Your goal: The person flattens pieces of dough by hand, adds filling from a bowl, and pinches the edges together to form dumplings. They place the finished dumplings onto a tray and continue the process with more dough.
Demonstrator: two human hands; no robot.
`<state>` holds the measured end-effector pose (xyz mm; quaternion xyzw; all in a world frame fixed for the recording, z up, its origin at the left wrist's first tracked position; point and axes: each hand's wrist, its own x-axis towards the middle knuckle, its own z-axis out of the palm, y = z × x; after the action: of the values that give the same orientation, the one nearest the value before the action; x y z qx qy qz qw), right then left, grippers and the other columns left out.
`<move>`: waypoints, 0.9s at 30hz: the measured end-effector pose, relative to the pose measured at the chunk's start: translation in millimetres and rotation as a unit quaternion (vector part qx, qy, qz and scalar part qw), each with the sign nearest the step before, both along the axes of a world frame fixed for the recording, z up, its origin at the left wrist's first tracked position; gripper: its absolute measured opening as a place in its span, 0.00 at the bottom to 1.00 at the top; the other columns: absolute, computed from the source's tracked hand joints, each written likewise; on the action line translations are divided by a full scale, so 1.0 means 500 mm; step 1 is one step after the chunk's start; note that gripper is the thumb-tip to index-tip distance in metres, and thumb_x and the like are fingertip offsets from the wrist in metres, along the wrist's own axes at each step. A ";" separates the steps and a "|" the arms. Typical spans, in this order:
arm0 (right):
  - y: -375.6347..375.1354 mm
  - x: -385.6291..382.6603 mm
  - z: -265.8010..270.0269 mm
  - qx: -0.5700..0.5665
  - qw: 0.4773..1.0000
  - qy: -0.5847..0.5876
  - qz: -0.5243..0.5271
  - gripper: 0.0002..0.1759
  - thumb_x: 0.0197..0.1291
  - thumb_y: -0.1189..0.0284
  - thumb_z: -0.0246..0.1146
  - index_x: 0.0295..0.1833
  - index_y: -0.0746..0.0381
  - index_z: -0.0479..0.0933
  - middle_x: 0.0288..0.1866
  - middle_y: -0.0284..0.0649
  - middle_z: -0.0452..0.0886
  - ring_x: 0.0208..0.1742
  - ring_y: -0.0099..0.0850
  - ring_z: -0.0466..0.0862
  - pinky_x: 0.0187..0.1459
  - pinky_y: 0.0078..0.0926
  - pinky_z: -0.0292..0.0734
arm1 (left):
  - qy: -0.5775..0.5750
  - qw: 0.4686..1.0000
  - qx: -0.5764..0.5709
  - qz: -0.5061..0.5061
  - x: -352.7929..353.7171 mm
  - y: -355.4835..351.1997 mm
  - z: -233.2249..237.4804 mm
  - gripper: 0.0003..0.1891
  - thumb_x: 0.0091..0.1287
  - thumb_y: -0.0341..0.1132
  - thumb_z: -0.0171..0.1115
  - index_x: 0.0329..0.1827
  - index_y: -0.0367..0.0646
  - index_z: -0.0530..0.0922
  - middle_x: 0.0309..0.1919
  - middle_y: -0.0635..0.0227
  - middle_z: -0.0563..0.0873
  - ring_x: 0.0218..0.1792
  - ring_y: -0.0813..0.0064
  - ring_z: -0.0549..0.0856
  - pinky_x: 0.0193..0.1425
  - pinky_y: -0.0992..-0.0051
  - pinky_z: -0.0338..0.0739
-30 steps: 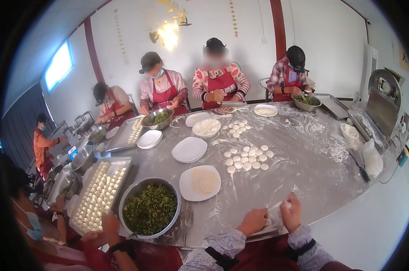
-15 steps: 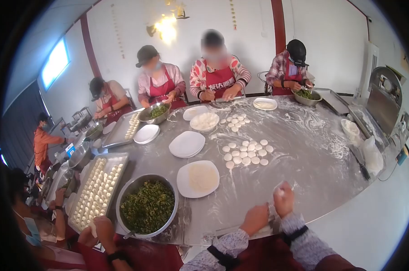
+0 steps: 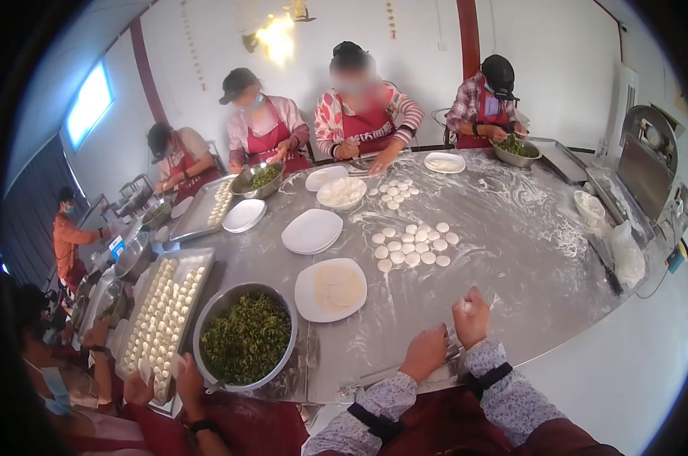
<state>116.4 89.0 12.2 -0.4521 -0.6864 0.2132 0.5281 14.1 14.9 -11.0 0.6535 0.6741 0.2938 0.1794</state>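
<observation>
At the near edge of the floured worktop [image 3: 526, 258], the right hand [image 3: 473, 318] has come up off the surface since a second ago. Its fingers [image 3: 477, 300] are curled shut round a small white dough piece [image 3: 465, 307], now held clear of the steel. The left hand [image 3: 426, 352] has stayed low beside it, bent onto what may be a rolling pin [image 3: 382, 375], though I cannot tell if it grips, while the dough discs [image 3: 409, 247] and plate of wrappers [image 3: 330, 289] lie further out.
</observation>
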 end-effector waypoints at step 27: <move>-0.018 0.014 0.007 -0.015 1.000 0.019 0.012 0.06 0.50 0.73 0.54 0.28 0.64 0.65 0.19 0.48 0.71 0.22 0.43 0.76 0.25 0.36 0.68 | 0.045 0.998 0.048 -0.018 -0.004 0.006 -0.004 0.07 0.59 0.33 0.54 0.33 0.39 0.73 0.29 0.51 0.81 0.35 0.51 0.80 0.40 0.56 0.72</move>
<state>123.3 80.2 15.7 -0.4479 -0.6780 0.2386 0.5318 12.3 18.1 -13.1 0.6859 0.6550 0.2924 0.1225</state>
